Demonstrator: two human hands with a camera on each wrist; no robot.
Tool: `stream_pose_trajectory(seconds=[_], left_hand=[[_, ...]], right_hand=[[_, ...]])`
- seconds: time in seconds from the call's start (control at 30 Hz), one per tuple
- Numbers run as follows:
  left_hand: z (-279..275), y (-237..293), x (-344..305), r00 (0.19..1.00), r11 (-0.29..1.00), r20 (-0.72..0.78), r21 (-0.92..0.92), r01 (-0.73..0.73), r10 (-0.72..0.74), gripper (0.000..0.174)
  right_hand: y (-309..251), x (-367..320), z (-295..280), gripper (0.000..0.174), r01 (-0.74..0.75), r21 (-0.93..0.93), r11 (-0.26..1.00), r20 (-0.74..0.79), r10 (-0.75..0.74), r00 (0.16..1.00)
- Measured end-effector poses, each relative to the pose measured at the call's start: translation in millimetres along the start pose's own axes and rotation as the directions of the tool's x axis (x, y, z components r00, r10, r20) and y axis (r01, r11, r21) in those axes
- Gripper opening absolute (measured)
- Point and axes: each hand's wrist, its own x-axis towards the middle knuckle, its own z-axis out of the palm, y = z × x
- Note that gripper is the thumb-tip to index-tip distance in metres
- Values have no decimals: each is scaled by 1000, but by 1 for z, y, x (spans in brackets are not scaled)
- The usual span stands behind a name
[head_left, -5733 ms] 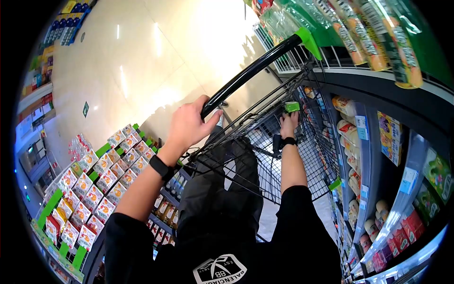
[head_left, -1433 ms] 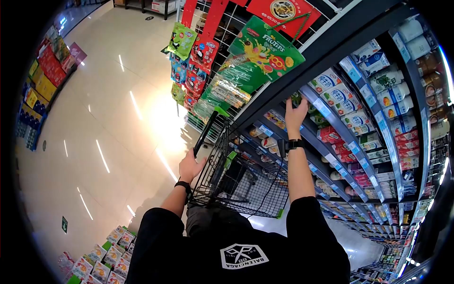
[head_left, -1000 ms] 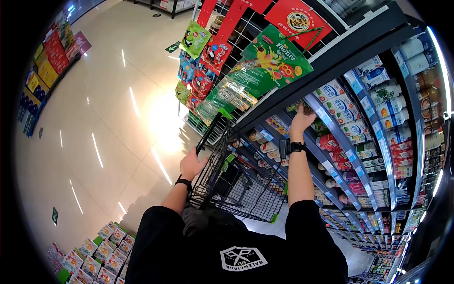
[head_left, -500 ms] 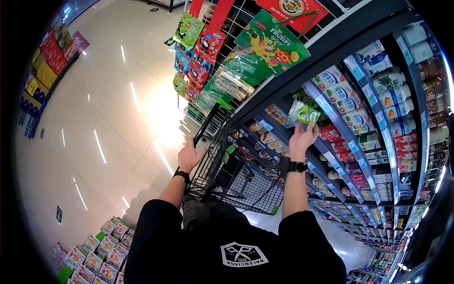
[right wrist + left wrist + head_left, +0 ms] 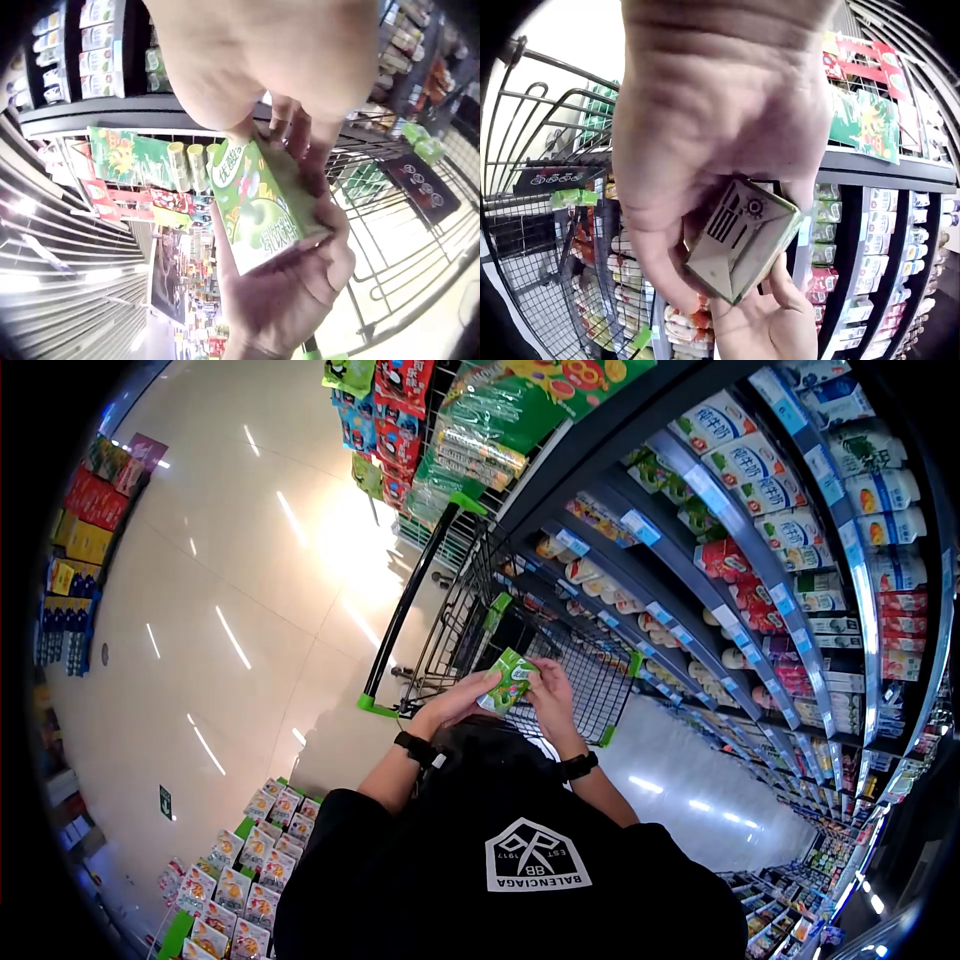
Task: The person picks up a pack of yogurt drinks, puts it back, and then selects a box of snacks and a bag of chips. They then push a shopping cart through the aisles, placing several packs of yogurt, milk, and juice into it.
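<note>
Both hands hold a green drink carton point(image 5: 507, 682) in front of the black shirt, close over the near side of the shopping cart point(image 5: 612, 705). My left hand point(image 5: 455, 705) grips the carton from the left, thumb on its printed face. On the other side, my right hand point(image 5: 553, 698) holds its right edge. The left wrist view shows the pale end of the carton point(image 5: 742, 240) with dark print and folded flaps. Fruit pictures and a green apple cover the carton's front point(image 5: 259, 202) in the right wrist view.
Shelves of packaged drinks point(image 5: 750, 470) run along the right. The cart's black handle point(image 5: 405, 610) stands unheld at the left. Snack bags point(image 5: 400, 430) hang on a rack ahead. Stacked white boxes point(image 5: 255, 850) stand at lower left, beside pale floor point(image 5: 250, 590).
My right hand has drawn the drink carton off the shelf and brought it down in front of the body. My left hand has left the cart handle and taken hold of the carton too.
</note>
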Motion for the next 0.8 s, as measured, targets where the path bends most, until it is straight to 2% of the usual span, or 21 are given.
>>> stream_pose_trajectory(seconds=[0.03, 0.07, 0.1, 0.13, 0.17, 0.2, 0.27, 0.3, 0.33, 0.37, 0.4, 0.43, 0.47, 0.5, 0.53, 0.6, 0.67, 0.73, 0.8], left_hand=[[-3, -8, 5, 997, 997, 13, 11, -79, 79, 61], [1, -6, 4, 997, 997, 9, 8, -71, 71, 61], [5, -3, 3, 985, 955, -43, 258, -149, 166, 62], [9, 1, 2, 961, 845, -70, 495, -200, 268, 63], [9, 3, 2, 957, 847, -41, 477, -235, 289, 69], [3, 2, 6, 958, 850, -49, 476, -226, 282, 69], [-16, -4, 13, 900, 510, 54, 808, -294, 432, 74], [-20, 6, 11, 931, 386, 29, 905, -179, 364, 75], [-30, 20, 8, 849, 86, 134, 975, -206, 512, 73], [-37, 34, 7, 747, -222, 275, 959, -173, 605, 71], [-31, 57, 3, 639, -228, 175, 974, 0, 749, 67], [-38, 75, -3, 569, -143, 8, 971, 193, 822, 70], [-56, 79, 1, 418, -94, -44, 948, 304, 907, 76], [-87, 77, 4, 380, -49, -101, 930, 365, 919, 79], [-111, 70, 7, 450, 71, -283, 899, 432, 847, 71], [-104, 87, 8, 510, 351, -639, 757, 552, 576, 64], [-107, 85, 11, 480, 357, -638, 753, 552, 602, 61], [-106, 83, 14, 441, 376, -649, 739, 560, 620, 58], [-103, 89, 14, 449, 414, -668, 732, 541, 594, 58]], right_hand=[[-1, 1, -4, 36, -77, 51, 996, 17, 76, 997], [-3, 4, -6, 36, -85, 55, 995, 13, 84, 996], [-5, 7, -8, 44, -129, 12, 992, 83, 128, 988], [-6, 10, -8, 52, -170, -33, 985, 153, 173, 973], [-1, 13, -10, 65, -133, -135, 982, 173, 155, 973], [1, 19, -14, 65, -141, -130, 981, 173, 162, 971], [6, 32, -24, 71, -220, -270, 937, 202, 278, 939], [10, 38, -26, 70, -218, -288, 932, 213, 285, 935], [15, 45, -27, 70, -231, -283, 931, 215, 296, 930], [24, 52, -30, 69, -200, -339, 919, 194, 276, 941], [35, 60, -34, 67, -169, -394, 903, 176, 255, 951], [46, 71, -37, 65, -174, -445, 879, 113, 248, 962], [61, 86, -46, 65, -185, -438, 880, 122, 262, 957], [79, 102, -57, 66, -75, -613, 786, 97, 169, 981], [93, 115, -66, 67, 27, -761, 648, 97, 73, 993], [124, 145, -76, 70, 109, -857, 504, 112, -26, 993], [160, 173, -85, 73, -48, -944, 327, -41, 27, 999], [191, 206, -95, 71, -100, -988, 122, -79, 166, 983], [226, 231, -99, 69, -200, -980, -2, -193, 267, 944]])
